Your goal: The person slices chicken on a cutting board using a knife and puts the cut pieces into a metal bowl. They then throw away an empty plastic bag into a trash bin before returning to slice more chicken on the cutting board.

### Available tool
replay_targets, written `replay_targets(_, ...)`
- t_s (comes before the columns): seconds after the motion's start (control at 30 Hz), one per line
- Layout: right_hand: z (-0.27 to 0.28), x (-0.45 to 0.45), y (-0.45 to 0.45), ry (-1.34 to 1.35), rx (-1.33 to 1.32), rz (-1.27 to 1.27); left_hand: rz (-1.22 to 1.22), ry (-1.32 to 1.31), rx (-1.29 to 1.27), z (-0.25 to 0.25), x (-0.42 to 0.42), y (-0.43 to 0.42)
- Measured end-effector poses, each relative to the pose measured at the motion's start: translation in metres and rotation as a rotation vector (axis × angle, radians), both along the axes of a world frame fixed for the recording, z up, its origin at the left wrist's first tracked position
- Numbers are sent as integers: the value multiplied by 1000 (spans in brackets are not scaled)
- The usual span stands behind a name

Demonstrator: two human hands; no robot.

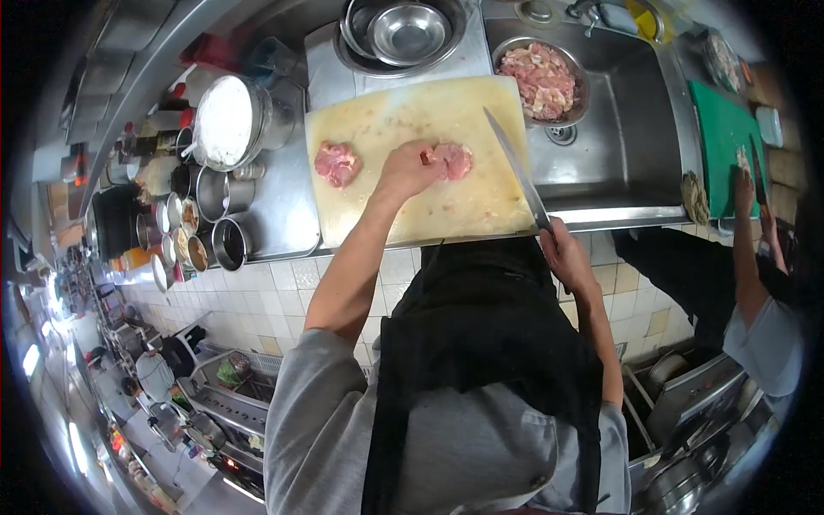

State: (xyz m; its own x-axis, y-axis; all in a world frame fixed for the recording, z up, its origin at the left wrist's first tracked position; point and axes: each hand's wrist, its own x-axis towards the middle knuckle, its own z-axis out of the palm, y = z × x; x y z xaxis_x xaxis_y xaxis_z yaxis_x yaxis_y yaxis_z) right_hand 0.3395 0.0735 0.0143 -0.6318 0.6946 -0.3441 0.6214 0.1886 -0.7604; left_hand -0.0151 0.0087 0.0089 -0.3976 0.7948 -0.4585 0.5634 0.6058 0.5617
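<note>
On the pale yellow cutting board [429, 210] lie two pieces of raw meat. My left hand [407, 175] is at the near piece of meat [455, 160], its fingers curled and pinching the left edge. Further left on the board rests the other raw meat piece [337, 164], apart from my hands. My right hand [566, 255] grips the handle of a long kitchen knife [518, 168] at the board's right front corner. The blade points away from me, slanting up and left over the board's right side, clear of the meat.
A metal bowl of raw meat pieces [539, 81] stands in the sink [618, 154] to the right. Stacked metal bowls [408, 34] sit behind the board. A tub of white powder [225, 120] and several pots are left. A co-worker's hand [743, 190] works at a green board [717, 129].
</note>
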Motion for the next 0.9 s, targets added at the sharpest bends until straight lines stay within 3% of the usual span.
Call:
replay_targets(0.1,-2,-15,-2,5,79,53,176,-212,186,-4,-2,-8)
replay_targets(0.17,-4,-21,-4,-31,79,52,435,-693,338,18,8,-2)
replay_targets(0.2,-5,-22,-5,-66,78,47,435,-696,341,22,10,1)
replay_targets(0.27,-10,-22,-11,-42,103,38,398,-940,425,30,13,7)
replay_targets(0.5,-11,-16,-22,-27,107,8,307,-942,428,56,19,19)
replay_targets(0.6,-8,-14,-27,18,166,18,310,-1081,495,51,24,25)
replay_targets(0.67,-3,-14,-29,12,155,-2,551,-1245,602,48,31,26)
replay_targets(0.7,-1,-14,-30,10,138,-17,551,-1250,601,45,30,24)
replay_targets(0.8,0,-13,-32,-41,81,-50,553,-1205,572,19,16,9)
replay_targets(0.87,-3,-12,-33,-19,72,-43,500,-848,411,-29,0,-3)
replay_targets(0.9,-4,-12,-34,4,66,-40,505,-848,411,-30,-8,-9)
